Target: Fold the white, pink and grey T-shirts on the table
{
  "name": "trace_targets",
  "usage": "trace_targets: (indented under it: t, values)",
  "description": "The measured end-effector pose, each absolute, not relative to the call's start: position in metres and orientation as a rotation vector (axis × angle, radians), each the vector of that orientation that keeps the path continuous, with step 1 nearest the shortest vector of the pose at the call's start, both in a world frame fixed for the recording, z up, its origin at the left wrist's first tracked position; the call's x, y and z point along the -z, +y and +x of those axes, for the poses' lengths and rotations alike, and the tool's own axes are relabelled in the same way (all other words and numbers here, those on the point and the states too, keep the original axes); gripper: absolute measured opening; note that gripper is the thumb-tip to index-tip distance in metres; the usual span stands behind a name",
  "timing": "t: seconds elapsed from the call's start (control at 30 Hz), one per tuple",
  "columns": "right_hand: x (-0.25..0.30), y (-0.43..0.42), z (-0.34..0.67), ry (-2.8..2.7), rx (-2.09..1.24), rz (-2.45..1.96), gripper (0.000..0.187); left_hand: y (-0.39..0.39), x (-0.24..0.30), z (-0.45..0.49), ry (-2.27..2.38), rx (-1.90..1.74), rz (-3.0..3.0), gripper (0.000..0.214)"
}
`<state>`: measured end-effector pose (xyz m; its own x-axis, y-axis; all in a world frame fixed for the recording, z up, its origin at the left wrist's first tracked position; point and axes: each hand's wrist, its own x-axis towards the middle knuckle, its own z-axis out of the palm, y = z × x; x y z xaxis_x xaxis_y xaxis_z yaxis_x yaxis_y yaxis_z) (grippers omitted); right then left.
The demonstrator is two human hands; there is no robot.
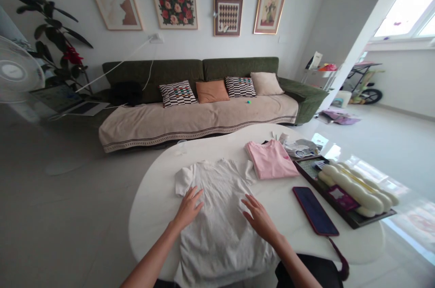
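Note:
A white T-shirt (220,224) lies spread out on the white table (152,202), its neck at the far side and its hem hanging at the near edge. The cloth shows wrinkles across the middle. My left hand (189,208) is at the shirt's left side just below the sleeve, fingers spread. On the other side, my right hand (258,217) is over the shirt's right edge, its fingers apart as well. Neither hand grips the cloth; whether the palms touch it I cannot tell. Beyond the right sleeve rests a folded pink shirt (272,161).
A phone (316,211) with a strap lies right of my right hand. Beside it is a dark tray (333,195) bearing a cream cushion-like object (356,186). A crumpled plastic bag (302,148) sits behind. Past the table stands a green sofa (299,93); a fan (16,70) is at left.

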<state>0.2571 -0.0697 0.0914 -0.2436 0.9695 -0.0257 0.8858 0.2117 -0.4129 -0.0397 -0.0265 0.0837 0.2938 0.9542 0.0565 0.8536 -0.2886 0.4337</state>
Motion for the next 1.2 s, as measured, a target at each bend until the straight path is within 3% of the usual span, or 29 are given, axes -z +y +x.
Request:
trace_targets:
  t: [0.23,0.57,0.93,1.2]
  values:
    - [-0.032,-0.091,0.239,-2.246,-0.326,-2.078,0.054,-0.050,-0.022,-0.038,1.914,-0.353,2.309,0.055]
    - [-0.054,-0.073,0.228,-2.239,-0.236,-2.051,0.052,-0.012,-0.063,-0.025,1.781,-0.356,2.405,0.049]
    - [-0.029,-0.015,0.215,-2.223,-0.217,-2.040,0.063,0.037,-0.035,-0.018,2.084,-0.248,2.223,0.066]
    - [-0.033,0.041,0.220,-2.276,-0.198,-2.017,0.059,0.088,-0.037,-0.019,2.060,-0.179,2.140,0.053]
